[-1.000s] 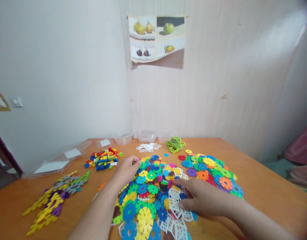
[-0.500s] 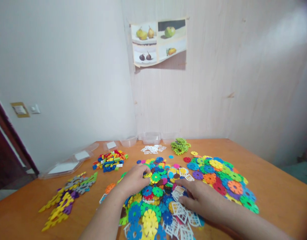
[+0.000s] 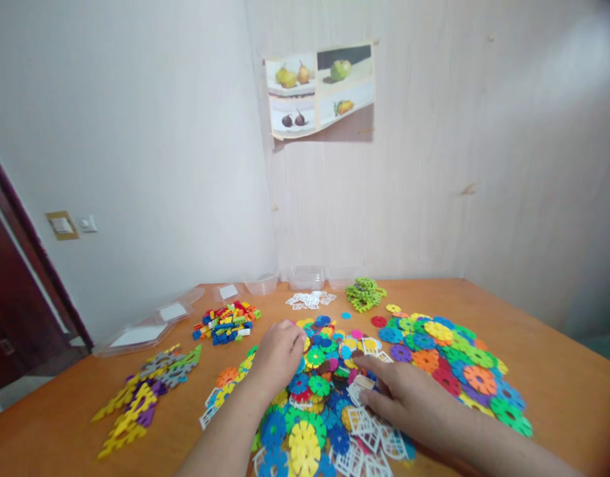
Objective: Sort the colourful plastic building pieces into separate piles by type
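Plastic discs (image 3: 318,385), flat and notched like flowers, lie heaped on the smooth counter (image 3: 548,371) beneath both hands. The left hand (image 3: 281,354) has curled fingers (whether pinching anything, I cannot tell); the right hand (image 3: 406,392) spreads thumb and forefinger beside thin white lattices (image 3: 365,424).

Pale walls (image 3: 185,146), curling fruit poster (image 3: 319,91), wall switch (image 3: 87,224), dark red door (image 3: 21,285), orange-brown table (image 3: 567,384)

No legible text; white labels (image 3: 138,335) on clear lids (image 3: 106,346) seemingly too small to read.
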{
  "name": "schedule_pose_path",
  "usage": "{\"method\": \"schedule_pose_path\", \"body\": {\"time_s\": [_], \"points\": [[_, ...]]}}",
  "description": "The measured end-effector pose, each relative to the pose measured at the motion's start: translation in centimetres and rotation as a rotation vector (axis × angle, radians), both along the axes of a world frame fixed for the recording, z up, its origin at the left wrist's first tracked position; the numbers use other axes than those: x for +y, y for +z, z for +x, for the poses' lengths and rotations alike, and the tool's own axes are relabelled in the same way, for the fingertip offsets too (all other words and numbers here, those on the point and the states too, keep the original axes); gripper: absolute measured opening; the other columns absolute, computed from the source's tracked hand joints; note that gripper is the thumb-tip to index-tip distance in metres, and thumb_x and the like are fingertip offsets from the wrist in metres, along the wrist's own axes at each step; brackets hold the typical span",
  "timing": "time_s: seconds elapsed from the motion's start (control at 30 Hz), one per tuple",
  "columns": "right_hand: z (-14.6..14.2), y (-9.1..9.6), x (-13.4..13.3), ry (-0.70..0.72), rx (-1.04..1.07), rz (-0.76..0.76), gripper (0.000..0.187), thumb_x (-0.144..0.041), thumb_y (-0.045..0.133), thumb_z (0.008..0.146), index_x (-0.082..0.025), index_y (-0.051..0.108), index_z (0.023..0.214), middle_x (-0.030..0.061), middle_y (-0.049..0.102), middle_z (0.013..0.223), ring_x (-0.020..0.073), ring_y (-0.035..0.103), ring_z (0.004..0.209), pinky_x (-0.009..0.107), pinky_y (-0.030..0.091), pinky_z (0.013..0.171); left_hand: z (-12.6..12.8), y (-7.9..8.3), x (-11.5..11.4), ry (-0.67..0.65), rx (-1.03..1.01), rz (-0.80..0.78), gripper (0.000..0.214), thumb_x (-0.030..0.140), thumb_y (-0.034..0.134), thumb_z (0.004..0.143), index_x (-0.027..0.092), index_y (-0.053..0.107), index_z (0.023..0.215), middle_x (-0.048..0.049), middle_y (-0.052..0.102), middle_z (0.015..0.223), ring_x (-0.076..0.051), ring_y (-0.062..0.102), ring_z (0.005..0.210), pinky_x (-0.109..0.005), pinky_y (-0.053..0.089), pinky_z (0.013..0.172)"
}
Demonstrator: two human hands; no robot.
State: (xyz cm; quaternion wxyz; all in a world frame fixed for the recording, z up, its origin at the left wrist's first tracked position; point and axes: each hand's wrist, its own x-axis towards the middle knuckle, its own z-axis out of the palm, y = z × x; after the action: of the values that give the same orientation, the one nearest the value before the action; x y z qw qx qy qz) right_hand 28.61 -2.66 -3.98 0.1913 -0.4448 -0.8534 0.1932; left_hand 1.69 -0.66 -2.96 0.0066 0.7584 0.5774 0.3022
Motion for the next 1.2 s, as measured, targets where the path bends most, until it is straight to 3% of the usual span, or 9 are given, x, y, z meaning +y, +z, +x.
{"method": "schedule_pose_path", "body": {"time_s": [0.13,0.27,0.37,0.5,0.63,0.73,0.83,0.9,1.2], "points": [[-0.6,0.1,0.1,-0.037,0.117,0.019,0.039,-0.039,0.048,0.091,-0.025,0.063,0.125,0.0051,0.071,0.089,0.0187,0.063,0.074,0.025,0.04,0.061,0.9,1.0,-0.5,-0.059,-0.256,-0.05,0.032,0.038,0.044,0.094,0.018,0.066,0.082,-0.0039,0.062,0.083,-0.018,0.056,0.082,-0.027,0.041,0.074],[-1.8,-0.7,0.4,-0.07,0.346,-0.029,0.035,-0.038,0.051,0.09,-0.02,0.065,0.117,0.0031,0.065,0.078,0.0157,0.058,0.068,0.024,0.041,0.06,2.5,1.5,-1.5,-0.232,-0.492,-0.314,0.028,0.041,0.053,0.09,0.017,0.066,0.092,-0.0017,0.062,0.08,-0.015,0.055,0.074,-0.025,0.041,0.067],[-2.6,-1.4,0.4,-0.055,0.483,-0.13,0.03,-0.036,0.052,0.09,-0.018,0.066,0.11,0.0005,0.061,0.073,0.0126,0.054,0.063,0.022,0.039,0.055,4.0,1.0,-2.4,-0.363,-0.599,-0.45,0.023,0.037,0.057,0.088,0.017,0.064,0.096,-0.0002,0.059,0.077,-0.013,0.052,0.069,-0.022,0.04,0.063],[-3.0,-1.4,0.3,-0.053,0.51,-0.18,0.023,-0.034,0.05,0.09,-0.017,0.062,0.08,-0.0028,0.053,0.064,0.0096,0.046,0.057,0.019,0.032,0.049,5.2,0.0,-2.8,-0.462,-0.718,-0.518,0.024,0.036,0.058,0.088,0.019,0.058,0.104,0.0026,0.055,0.073,-0.01,0.05,0.065,-0.021,0.04,0.061],[-1.3,-0.1,1.7,-0.153,0.497,-0.089,0.026,-0.034,0.049,0.089,-0.018,0.055,0.07,-0.0033,0.05,0.061,0.01,0.045,0.057,0.021,0.032,0.05,4.9,0.2,-2.5,-0.34,-0.659,-0.435,0.035,0.039,0.058,0.087,0.02,0.055,0.116,0.0006,0.061,0.079,-0.013,0.057,0.071,-0.024,0.044,0.067],[1.8,0.6,4.2,-0.363,0.439,0.091,0.026,-0.034,0.046,0.089,-0.019,0.055,0.07,-0.0024,0.052,0.059,0.0122,0.048,0.057,0.023,0.032,0.052,3.8,0.9,-2.0,-0.195,-0.584,-0.356,0.036,0.044,0.057,0.086,0.02,0.059,0.112,-0.0014,0.066,0.083,-0.017,0.062,0.078,-0.027,0.047,0.072],[5.3,0.3,7.1,-0.626,0.344,0.186,0.023,-0.034,0.046,0.088,-0.019,0.063,0.086,-0.0007,0.058,0.062,0.0149,0.054,0.06,0.024,0.034,0.054,2.6,1.1,-1.3,-0.095,-0.542,-0.309,0.036,0.048,0.056,0.085,0.02,0.061,0.108,-0.0026,0.069,0.088,-0.02,0.065,0.083,-0.029,0.048,0.075],[7.3,-0.4,8.7,-0.711,0.268,0.169,0.026,-0.033,0.045,0.087,-0.018,0.066,0.094,0.0023,0.064,0.07,0.0168,0.058,0.065,0.025,0.036,0.057,1.9,1.1,-0.9,-0.061,-0.532,-0.284,0.037,0.05,0.056,0.085,0.02,0.062,0.106,-0.0031,0.071,0.09,-0.021,0.066,0.086,-0.03,0.048,0.076],[9.5,-1.9,10.7,-0.737,0.065,0.167,0.043,-0.034,0.047,0.087,-0.015,0.063,0.122,0.0103,0.072,0.097,0.0221,0.065,0.086,0.028,0.043,0.071,0.0,1.8,-0.8,-0.042,-0.404,-0.269,0.033,0.047,0.053,0.085,0.02,0.064,0.098,-0.0034,0.07,0.088,-0.021,0.065,0.084,-0.03,0.047,0.075]]}}
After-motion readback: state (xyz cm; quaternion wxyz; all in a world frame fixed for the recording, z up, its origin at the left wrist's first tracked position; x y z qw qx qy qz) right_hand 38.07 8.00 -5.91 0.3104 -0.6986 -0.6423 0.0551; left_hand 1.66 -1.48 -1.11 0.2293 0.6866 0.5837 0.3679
